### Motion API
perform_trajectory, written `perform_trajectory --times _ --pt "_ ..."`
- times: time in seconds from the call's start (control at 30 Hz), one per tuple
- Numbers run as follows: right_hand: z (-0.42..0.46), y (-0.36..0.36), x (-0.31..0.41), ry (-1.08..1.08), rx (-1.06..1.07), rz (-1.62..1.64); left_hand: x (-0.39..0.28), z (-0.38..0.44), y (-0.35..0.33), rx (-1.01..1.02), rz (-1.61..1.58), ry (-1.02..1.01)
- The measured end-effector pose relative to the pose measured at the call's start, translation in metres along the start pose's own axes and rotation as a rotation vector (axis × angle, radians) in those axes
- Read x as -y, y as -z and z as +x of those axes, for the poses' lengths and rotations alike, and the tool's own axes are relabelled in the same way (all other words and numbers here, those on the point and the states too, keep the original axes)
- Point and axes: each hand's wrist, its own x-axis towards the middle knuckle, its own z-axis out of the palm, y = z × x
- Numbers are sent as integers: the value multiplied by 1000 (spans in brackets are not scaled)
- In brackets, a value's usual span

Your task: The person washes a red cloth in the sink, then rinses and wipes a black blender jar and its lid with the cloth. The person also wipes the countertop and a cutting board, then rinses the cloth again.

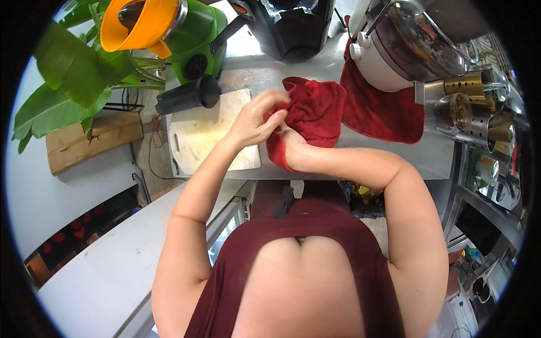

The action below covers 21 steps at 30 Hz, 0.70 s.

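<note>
A crumpled red cloth lies bunched on the metal worktop in front of me. My right hand is in among its folds and grips it; the fingers are mostly hidden, and one flap of the cloth hangs beside the wrist. Just above and to the left, my left hand is bent over the cloth's left side, its fingers blurred and its thumb close to the right hand. Whether it pinches any cloth is not clear. Under the left forearm lies a stained white cutting board with a handle slot.
A green juicer with an orange hopper stands at the back left, a black pusher before it. A black appliance is at the back. A second red cloth lies by a white cooker. Perforated utensil holders stand right.
</note>
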Motion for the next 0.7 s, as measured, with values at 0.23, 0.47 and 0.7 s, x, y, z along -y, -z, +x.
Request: perform_trajectory --times 0.23,0.47,0.7 --pt "-33 -8 -56 35 -168 383 2 -86 -11 152 402 409" --pt "-42 -51 -74 -143 -369 343 18 -101 -74 44 552 17" --pt "-78 -66 -24 -441 -310 458 47 -131 -100 36 595 -44"
